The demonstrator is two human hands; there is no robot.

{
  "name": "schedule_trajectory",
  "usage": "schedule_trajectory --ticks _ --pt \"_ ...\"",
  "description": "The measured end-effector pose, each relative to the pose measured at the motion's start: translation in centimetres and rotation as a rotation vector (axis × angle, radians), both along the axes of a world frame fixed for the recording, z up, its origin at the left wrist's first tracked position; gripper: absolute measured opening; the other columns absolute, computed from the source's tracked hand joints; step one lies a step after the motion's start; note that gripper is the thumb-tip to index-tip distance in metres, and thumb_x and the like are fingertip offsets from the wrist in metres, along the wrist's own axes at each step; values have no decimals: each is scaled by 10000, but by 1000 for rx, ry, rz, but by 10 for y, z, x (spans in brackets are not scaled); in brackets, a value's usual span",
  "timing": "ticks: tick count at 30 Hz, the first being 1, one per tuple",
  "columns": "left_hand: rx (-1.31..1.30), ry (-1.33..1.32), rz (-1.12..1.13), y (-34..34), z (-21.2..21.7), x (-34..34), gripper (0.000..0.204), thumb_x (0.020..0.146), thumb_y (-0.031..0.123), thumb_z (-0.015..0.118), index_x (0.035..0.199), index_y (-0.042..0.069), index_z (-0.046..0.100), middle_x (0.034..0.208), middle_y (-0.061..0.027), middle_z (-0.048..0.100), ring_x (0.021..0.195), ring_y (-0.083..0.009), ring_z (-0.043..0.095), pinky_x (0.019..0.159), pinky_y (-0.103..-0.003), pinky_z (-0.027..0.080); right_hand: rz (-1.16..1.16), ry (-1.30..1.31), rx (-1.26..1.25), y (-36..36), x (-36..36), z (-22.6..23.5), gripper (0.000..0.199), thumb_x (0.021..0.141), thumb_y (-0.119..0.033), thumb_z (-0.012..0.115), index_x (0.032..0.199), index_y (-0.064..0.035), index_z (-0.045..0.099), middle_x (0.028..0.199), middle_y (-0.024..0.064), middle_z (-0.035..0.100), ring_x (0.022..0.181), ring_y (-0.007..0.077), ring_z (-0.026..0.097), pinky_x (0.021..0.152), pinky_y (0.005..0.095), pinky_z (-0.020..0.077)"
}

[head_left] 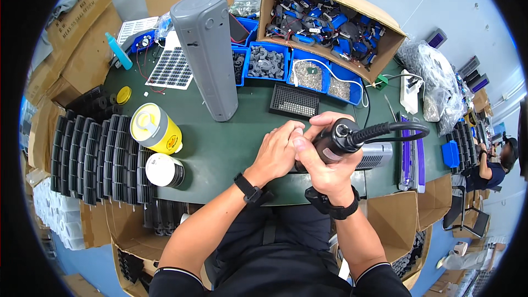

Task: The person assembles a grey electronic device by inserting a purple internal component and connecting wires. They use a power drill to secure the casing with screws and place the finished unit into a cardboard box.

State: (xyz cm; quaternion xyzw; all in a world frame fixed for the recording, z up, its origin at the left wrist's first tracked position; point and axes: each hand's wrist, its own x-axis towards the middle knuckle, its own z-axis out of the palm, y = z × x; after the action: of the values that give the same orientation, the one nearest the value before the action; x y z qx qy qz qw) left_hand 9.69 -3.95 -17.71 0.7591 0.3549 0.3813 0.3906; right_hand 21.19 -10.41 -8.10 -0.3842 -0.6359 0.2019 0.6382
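My right hand (pixel 328 169) is wrapped round a black corded electric screwdriver (pixel 336 141), whose cable end points up toward me. Close against it, my left hand (pixel 279 149) has its fingers bent together near my right thumb; what they pinch, if anything, is hidden. Beneath the right hand lies a grey plastic housing (pixel 377 155) with a slotted grille, partly covered. The screwdriver's tip is out of sight behind the hands. Farther left, a tall grey housing (pixel 209 60) stands upright on the green table (pixel 220 148).
Blue bins (pixel 267 61) of small parts line the back, below a tilted carton (pixel 396 38) of blue-and-grey parts. A black perforated tray (pixel 294 100) sits ahead. At left are a yellow jug (pixel 157 127), a white-lidded tub (pixel 164 170) and stacked black strips (pixel 96 157). Purple-edged parts (pixel 411 157) lie right.
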Motion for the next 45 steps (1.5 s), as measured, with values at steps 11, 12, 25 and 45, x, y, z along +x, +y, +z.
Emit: schedule_trajectory --ticks 11,12,25,45 --pt "-283 -5 105 -21 21 -18 392 1102 258 464 1419 45 551 1043 -161 714 941 -288 661 890 -413 504 88 408 13 17 21 78 492 903 65 743 1345 51 527 862 127 722 654 129 671 591 252 540" --pt "-260 -20 160 -24 19 -17 387 1108 240 463 1436 51 542 1028 -139 715 874 -225 666 833 -366 519 54 373 1 22 21 77 486 903 58 747 1340 48 536 849 120 723 645 126 667 577 247 530" --pt "-364 -133 210 -29 25 -12 413 1057 146 477 1431 -28 516 983 -148 702 923 -295 637 956 -419 450 32 241 -131 72 23 33 429 942 -10 728 1318 50 530 816 150 699 607 177 656 593 312 549" --pt "-141 -234 159 -26 -6 -13 522 1019 135 478 1522 9 429 1032 -152 712 936 -326 646 952 -427 444 187 -118 56 55 7 18 600 836 10 858 1310 3 490 873 118 717 715 136 683 635 264 539"
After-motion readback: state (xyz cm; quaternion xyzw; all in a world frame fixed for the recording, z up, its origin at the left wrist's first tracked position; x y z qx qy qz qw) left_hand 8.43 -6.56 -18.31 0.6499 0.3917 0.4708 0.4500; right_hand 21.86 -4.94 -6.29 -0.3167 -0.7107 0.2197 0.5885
